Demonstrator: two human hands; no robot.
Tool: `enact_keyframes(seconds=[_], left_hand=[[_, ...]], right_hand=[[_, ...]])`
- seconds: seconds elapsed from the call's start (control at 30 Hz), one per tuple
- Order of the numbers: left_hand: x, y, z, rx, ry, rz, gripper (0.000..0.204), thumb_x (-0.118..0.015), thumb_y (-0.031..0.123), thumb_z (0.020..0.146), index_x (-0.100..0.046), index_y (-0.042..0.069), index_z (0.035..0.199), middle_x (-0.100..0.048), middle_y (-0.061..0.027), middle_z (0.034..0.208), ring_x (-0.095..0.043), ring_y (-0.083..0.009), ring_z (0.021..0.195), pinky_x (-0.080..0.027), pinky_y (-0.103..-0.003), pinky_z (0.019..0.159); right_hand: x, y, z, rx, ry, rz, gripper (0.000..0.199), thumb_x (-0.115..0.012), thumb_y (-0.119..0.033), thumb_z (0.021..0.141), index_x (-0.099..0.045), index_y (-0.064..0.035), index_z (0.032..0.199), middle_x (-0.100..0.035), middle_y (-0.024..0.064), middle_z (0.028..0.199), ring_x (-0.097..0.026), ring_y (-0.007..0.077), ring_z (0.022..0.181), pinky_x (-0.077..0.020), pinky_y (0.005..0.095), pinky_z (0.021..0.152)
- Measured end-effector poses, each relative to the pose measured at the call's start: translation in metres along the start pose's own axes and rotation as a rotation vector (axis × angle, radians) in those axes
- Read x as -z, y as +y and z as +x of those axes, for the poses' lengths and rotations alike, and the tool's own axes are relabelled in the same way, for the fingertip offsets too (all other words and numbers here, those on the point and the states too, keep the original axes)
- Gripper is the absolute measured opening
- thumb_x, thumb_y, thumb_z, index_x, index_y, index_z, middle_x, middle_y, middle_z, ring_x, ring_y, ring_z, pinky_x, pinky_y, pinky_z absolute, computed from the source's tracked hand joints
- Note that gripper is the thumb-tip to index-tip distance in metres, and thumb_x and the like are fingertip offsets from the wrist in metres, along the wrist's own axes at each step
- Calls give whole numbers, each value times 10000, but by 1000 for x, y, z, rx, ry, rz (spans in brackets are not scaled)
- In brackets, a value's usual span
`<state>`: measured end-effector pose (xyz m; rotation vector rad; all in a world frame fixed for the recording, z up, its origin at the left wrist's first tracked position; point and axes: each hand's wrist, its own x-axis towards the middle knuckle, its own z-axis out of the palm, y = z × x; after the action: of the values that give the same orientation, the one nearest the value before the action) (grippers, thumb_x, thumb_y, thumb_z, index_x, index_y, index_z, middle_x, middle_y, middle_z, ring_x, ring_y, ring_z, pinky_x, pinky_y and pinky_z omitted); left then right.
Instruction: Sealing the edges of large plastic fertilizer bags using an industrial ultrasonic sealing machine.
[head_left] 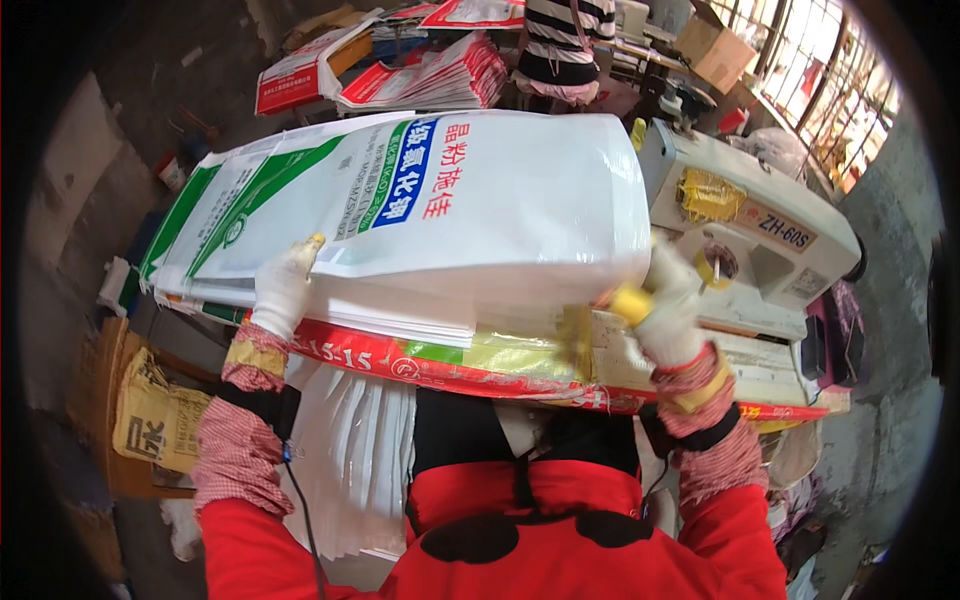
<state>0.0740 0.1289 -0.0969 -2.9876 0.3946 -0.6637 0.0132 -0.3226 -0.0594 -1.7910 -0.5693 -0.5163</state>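
Note:
A pile of large white packaging sacks (530, 190) with green, blue and red print lies across the table in front of me. My left hand (285, 285), in a white glove with a yellow-covered thumb tip, grips the near edge of the sacks toward their left end, thumb on top. At the right end, my right hand (665, 305) is smeared by motion beside the sack's near corner. Yellow covers its fingertips, and whether they pinch the sack cannot be made out. A large cream sewing machine (740, 220) stands just right of the sacks.
Red-edged sheeting (440, 375) covers the table's front edge. More white sacks (350, 450) hang or stand below it at the left. A yellow sack (160, 415) lies on a wooden piece at far left. Red-and-white sacks (430, 80) and a person in stripes (565, 45) are beyond.

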Motion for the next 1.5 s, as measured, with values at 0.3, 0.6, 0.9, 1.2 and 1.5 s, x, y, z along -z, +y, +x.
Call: enact_keyframes(seconds=[0.3,0.6,0.9,1.2,1.5], left_hand=[[24,-86,-15,234,-226,222,341,-525,4,787,-643,69,1100,-631,-177,1115,-592,-322,1058,-464,-373,919],[67,46,-193,873,-9,-1005,654,-521,254,959,-196,-15,1459,-331,-146,1474,-343,-204,1330,-310,-320,1073],[41,161,-245,999,-19,-1792,528,-468,402,977,-451,-28,1282,-551,-108,1212,-540,-166,1092,-447,-307,920],[51,145,-214,833,140,-1421,297,-520,183,909,-580,-28,1109,-634,-44,960,-585,-147,826,-468,-282,765],[176,42,-191,678,219,-983,297,-594,240,897,-594,-5,1065,-631,-24,936,-585,-95,835,-481,-258,746]], right_hand=[[-101,-59,-52,-657,-504,637,325,-604,-26,835,-592,-76,1155,-651,44,934,-610,151,850,-491,286,767],[-16,-19,25,172,-413,-403,551,-732,-105,742,-541,-34,1254,-649,115,985,-645,228,850,-512,319,733],[-37,62,48,-111,-678,-728,608,-580,-458,837,-458,-186,1367,-620,225,1066,-613,395,938,-493,425,784],[-29,84,-4,-267,-465,-693,438,-473,-6,877,-502,-36,1313,-643,185,1113,-631,293,974,-486,315,843],[-162,71,38,-27,-589,-708,378,-518,-194,894,-562,-124,1262,-643,204,1049,-627,359,950,-492,404,818]])
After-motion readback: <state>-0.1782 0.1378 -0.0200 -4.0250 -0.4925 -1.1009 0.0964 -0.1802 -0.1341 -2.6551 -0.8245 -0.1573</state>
